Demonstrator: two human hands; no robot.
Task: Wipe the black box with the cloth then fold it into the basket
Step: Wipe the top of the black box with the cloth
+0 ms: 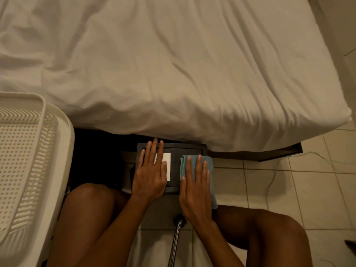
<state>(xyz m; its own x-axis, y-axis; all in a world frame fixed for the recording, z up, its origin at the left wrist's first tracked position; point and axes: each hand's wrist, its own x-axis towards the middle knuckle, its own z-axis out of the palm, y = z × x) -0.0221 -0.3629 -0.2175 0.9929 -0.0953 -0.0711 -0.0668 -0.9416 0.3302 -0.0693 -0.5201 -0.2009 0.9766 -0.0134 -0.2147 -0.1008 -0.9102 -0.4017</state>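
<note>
the wiping looks under way but not finished. the right hand (195, 182) lies flat with straight fingers, pressing the cloth (210, 163) onto the right part of the box (185, 148) top. the left hand (149, 170), also flat and open, rests on the left part, partly over a white label (167, 166), and seems to steady the box. folding the cloth and putting it in the basket (28, 151) are both left to do. the basket stands well off to the left, beside the bed (173, 74). the box sits low between the knees, its far edge under the bed's overhang. the cloth is teal and lies in a few loose layers, one end hanging past the box's near edge.
</note>
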